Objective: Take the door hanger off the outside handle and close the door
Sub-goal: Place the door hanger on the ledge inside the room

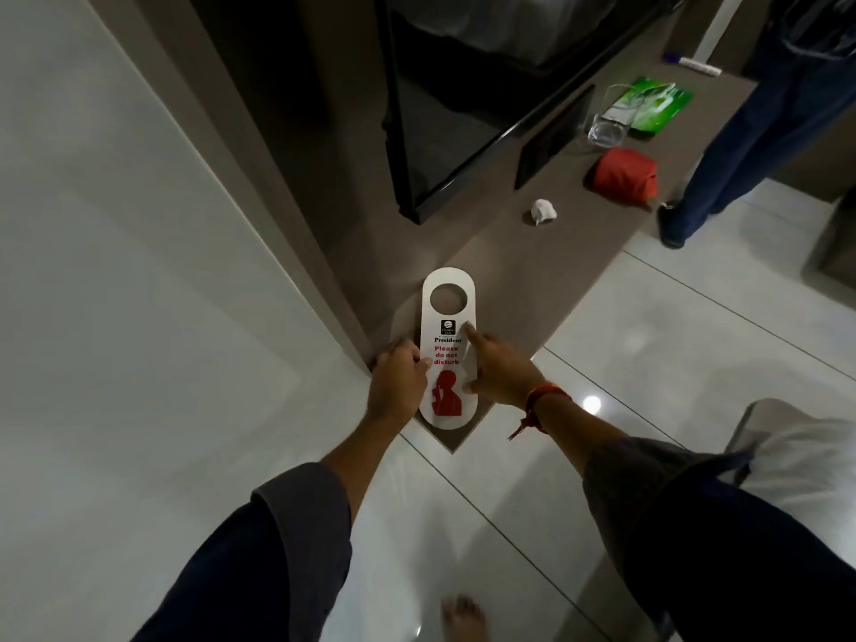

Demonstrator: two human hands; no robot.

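I see the door hanger [448,349] lying flat on the near corner of the brown tabletop [500,252], its round hole away from me and the red "Please do not disturb" print facing up. My left hand [399,379] rests curled against its left edge. My right hand [498,370] lies on its right edge with the forefinger stretched out onto the card, a red thread [539,405] at the wrist. Farther along the tabletop sit a crumpled white wad [543,210], a red pouch [625,176], a clear glass [607,129] and a green packet [648,106]. Another person's legs [741,132] stand at the far right.
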